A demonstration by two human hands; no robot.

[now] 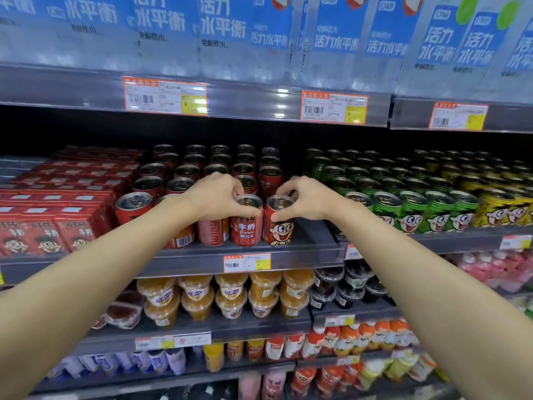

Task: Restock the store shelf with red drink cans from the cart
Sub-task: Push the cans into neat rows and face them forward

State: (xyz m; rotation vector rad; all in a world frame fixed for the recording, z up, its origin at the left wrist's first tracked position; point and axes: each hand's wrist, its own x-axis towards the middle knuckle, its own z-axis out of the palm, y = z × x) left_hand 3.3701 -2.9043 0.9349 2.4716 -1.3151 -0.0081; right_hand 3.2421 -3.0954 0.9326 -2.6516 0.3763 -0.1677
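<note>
Both my arms reach to the middle shelf (311, 249), where red drink cans stand in rows. My left hand (216, 196) grips the top rim of a red can (246, 229) whose label reads "Drink Milk", at the shelf's front edge. Right beside it, my right hand (302, 197) holds the rim of a second red can (278, 229) with a cartoon face. Both cans stand upright on the shelf, nearly touching. More red cans (184, 171) fill the rows behind and to the left. The cart is out of sight.
Red cartons (43, 226) sit left of the cans, green cans (412, 209) and yellow cans (501, 209) to the right. A bare strip of shelf lies right of the held cans. Blue-labelled water packs (219, 33) fill the shelf above; fruit cups (230, 293) sit below.
</note>
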